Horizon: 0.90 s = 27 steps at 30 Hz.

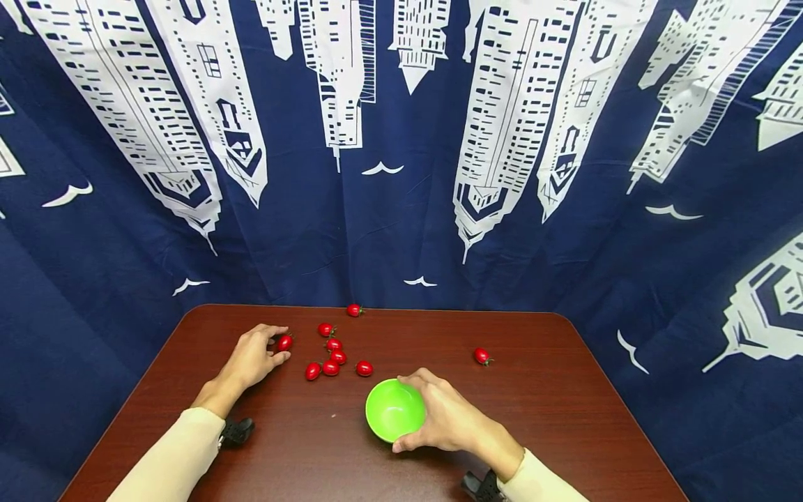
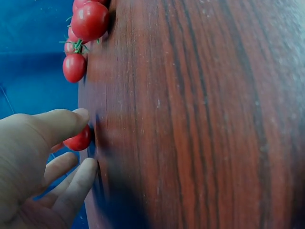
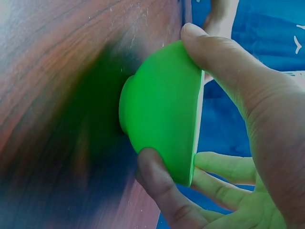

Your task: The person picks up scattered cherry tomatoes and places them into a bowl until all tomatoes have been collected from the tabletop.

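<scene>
We start at the left hand (image 1: 254, 357), which lies on the brown table (image 1: 564, 418) at about 10 o'clock from the middle of the tabletop. Its thumb and fingers are curled around a single cherry tomato (image 1: 285, 342), which sits at the fingertips, at roughly 2 o'clock from the palm. In the left wrist view we see the same tomato (image 2: 79, 139) tucked between the thumb above and the fingers below, touching the wood; the pinch looks narrow (whether the tomato is already lifted we cannot tell).

Outward from that hand, at 3 o'clock, lies a loose cluster of tomatoes (image 1: 331, 354), close together and near the fingertips but apart from them. One more tomato (image 1: 354, 309) rests at the far edge, at 12 o'clock from the cluster.

The right hand (image 1: 448, 418) grips the green bowl (image 1: 394, 409), which stands upright on the table just at 9 o'clock from the palm. The thumb curls around the near rim and the fingers around the far rim. In the right wrist view the bowl (image 3: 162, 112) fills the span between thumb and fingers, its foot against the wood. The bowl's inside shows nothing but green.

A stray tomato (image 1: 482, 356) lies at 1 o'clock from the right hand, well apart from the cluster. Behind the table hangs a navy curtain (image 1: 401, 139) printed with white towers.
</scene>
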Tool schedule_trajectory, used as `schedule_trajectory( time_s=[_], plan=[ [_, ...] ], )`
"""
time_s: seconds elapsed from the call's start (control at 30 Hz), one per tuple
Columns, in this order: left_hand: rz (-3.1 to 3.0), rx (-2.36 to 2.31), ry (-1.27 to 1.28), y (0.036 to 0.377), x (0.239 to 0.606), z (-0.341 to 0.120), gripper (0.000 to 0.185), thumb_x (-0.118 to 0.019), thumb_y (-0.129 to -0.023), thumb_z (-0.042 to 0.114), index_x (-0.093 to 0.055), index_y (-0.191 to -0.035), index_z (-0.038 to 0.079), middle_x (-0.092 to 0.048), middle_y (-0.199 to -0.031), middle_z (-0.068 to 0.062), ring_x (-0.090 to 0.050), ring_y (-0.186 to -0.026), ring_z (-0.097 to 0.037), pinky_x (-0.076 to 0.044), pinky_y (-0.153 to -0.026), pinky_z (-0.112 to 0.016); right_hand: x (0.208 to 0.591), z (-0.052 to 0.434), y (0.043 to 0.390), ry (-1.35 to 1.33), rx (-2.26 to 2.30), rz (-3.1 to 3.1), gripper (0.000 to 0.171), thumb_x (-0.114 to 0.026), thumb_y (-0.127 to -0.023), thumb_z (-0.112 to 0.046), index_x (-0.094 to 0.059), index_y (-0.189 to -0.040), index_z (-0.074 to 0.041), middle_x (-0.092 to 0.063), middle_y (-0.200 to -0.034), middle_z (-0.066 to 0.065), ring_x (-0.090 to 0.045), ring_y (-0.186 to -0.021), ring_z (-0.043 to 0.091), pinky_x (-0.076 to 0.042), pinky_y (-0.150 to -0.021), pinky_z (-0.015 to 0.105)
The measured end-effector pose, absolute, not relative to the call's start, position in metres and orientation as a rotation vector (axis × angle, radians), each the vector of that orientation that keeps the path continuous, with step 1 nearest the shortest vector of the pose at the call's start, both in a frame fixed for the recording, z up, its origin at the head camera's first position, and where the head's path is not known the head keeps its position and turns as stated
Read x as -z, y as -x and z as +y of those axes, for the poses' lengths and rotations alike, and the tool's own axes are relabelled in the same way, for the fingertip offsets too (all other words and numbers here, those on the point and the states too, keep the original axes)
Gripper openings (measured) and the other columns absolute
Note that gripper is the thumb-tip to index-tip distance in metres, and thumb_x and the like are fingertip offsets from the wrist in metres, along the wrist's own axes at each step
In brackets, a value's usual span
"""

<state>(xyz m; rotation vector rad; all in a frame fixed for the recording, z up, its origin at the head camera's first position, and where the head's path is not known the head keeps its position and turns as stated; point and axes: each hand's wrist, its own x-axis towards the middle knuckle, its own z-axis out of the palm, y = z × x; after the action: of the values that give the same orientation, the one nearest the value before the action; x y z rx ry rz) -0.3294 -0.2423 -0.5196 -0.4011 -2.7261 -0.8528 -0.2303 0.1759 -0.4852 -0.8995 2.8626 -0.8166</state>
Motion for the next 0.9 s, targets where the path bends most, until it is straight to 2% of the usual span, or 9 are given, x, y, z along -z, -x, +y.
schedule_trajectory(
  time_s=[0.43,0.6,0.7,0.83,0.9],
  plan=[
    [-2.740,0.854,0.359,0.335,0.526,-0.239,0.030,-0.094,-0.094,0.003,-0.084,-0.122,-0.004,-0.082,-0.116,-0.024,-0.081,-0.101,-0.035,-0.070,-0.093,-0.052,0.486,0.181,0.230,0.898,0.811,2.875,0.110,-0.112,-0.072,-0.054,-0.068,-0.157,-0.001,-0.072,-0.135,0.005,-0.077,-0.116,0.023,-0.069,-0.101,0.035],
    [-2.664,0.867,0.407,0.360,0.558,-0.253,0.030,-0.096,-0.088,0.001,-0.083,-0.115,-0.002,-0.083,-0.105,-0.021,-0.081,-0.088,-0.026,-0.069,-0.078,-0.034,0.486,0.181,0.230,0.905,0.805,2.883,0.109,-0.112,-0.071,-0.054,-0.068,-0.156,-0.001,-0.073,-0.134,0.004,-0.077,-0.116,0.023,-0.069,-0.102,0.035],
    [-2.634,0.868,0.408,0.364,0.567,-0.256,0.031,-0.097,-0.087,0.001,-0.082,-0.114,-0.001,-0.083,-0.102,-0.019,-0.080,-0.083,-0.022,-0.067,-0.074,-0.029,0.486,0.180,0.229,0.912,0.805,2.894,0.108,-0.113,-0.071,-0.053,-0.069,-0.155,-0.001,-0.073,-0.133,0.003,-0.077,-0.115,0.022,-0.069,-0.101,0.035],
    [-2.648,0.894,0.373,0.339,0.540,-0.243,0.029,-0.093,-0.088,-0.002,-0.081,-0.115,-0.005,-0.084,-0.105,-0.022,-0.082,-0.087,-0.029,-0.071,-0.080,-0.042,0.488,0.180,0.229,0.920,0.806,2.910,0.107,-0.113,-0.070,-0.052,-0.070,-0.154,-0.001,-0.073,-0.131,0.003,-0.077,-0.114,0.022,-0.069,-0.101,0.035],
    [-2.656,0.884,0.348,0.329,0.530,-0.238,0.029,-0.091,-0.088,-0.004,-0.081,-0.116,-0.005,-0.084,-0.107,-0.022,-0.082,-0.089,-0.030,-0.071,-0.082,-0.043,0.489,0.180,0.229,0.923,0.807,2.911,0.107,-0.113,-0.070,-0.052,-0.070,-0.154,-0.001,-0.073,-0.130,0.003,-0.077,-0.114,0.022,-0.069,-0.101,0.035]
  ],
)
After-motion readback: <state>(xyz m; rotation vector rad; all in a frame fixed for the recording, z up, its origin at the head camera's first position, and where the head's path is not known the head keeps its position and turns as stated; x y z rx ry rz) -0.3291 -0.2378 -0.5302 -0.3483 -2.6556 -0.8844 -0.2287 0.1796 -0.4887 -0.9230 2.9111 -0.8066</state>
